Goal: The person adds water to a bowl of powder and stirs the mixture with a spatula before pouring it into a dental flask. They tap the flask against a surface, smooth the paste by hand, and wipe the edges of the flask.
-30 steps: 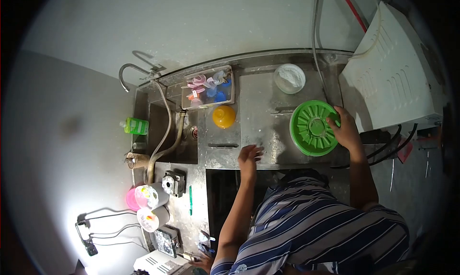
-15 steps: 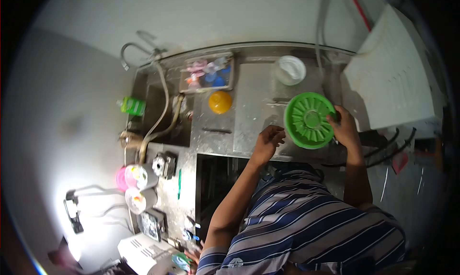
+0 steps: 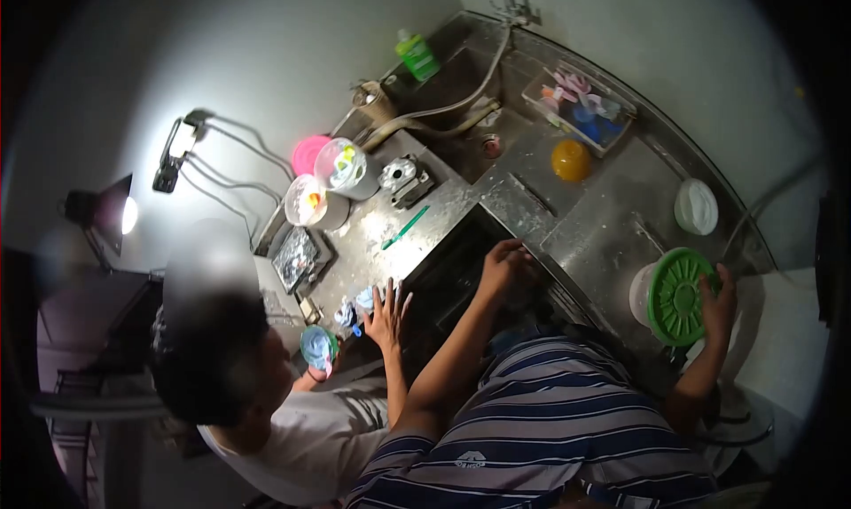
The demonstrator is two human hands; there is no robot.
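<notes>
- Right hand (image 3: pixel 718 307): fingers closed around the right rim of a green round ribbed plastic lid (image 3: pixel 678 296). The lid is held tilted, ribbed face toward the camera.
- Position of the green lid: at the right end of the grey stainless-steel counter (image 3: pixel 603 234), against or just over a white round plastic tub (image 3: pixel 638 294) (contact between the 2 cannot be confirmed).
- Left hand (image 3: pixel 505 265): fingers curled downward at the counter's front edge, beside a dark rectangular opening (image 3: pixel 448 279). Whether it grips anything cannot be told.
- A second person in a white T-shirt (image 3: pixel 310 447) is at lower left. That person's spread hand (image 3: pixel 387 312) lies flat on the counter, near the opening and well apart from the wearer's hands. Their other hand holds a clear bluish object (image 3: pixel 316 345), too blurred to identify.
- Mid counter: an orange round bowl (image 3: pixel 571 159), a white round lidded container (image 3: pixel 696 206) and a clear rectangular tray of pink and blue pieces (image 3: pixel 585 101).
- Left part of the counter: a thin green stick (image 3: pixel 406 227), with 2 clear plastic cups (image 3: pixel 346 168) just beside a pink disc (image 3: pixel 310 153).
- Sink corner: a green plastic bottle (image 3: pixel 417 55) and a grey flexible hose (image 3: pixel 443 110).
- A black lamp (image 3: pixel 182 141) is lit at far left.
</notes>
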